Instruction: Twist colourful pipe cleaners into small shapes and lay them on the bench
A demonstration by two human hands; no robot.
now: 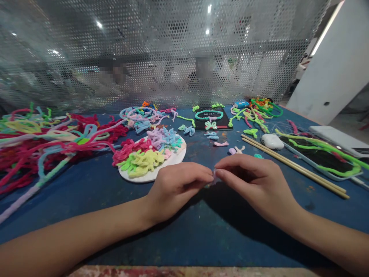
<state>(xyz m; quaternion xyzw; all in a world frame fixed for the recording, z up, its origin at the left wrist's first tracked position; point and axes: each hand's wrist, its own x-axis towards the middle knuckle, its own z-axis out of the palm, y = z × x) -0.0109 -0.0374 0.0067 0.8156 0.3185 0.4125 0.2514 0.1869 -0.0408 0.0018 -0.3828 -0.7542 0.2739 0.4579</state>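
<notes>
Over the middle of the blue table, my left hand (175, 186) and my right hand (256, 182) meet fingertip to fingertip. Both are closed in a pinch on a small lilac piece of pipe cleaner (215, 177), mostly covered by my fingers. Just behind my left hand is a white plate (181, 154) heaped with short bent pipe cleaner pieces (147, 161) in pink, yellow, green, lilac and blue. Beyond my right hand lie a lilac and cream piece (236, 150) and a pink piece (221, 144).
Two wooden sticks (296, 167) lie at the right, beside a white earbud case (272, 141) and a phone (319, 157) with green pipe cleaners on it. Long pipe cleaners (66, 144) pile up at the left. A dark timer screen (227, 124) stands before a perforated metal panel (161, 46).
</notes>
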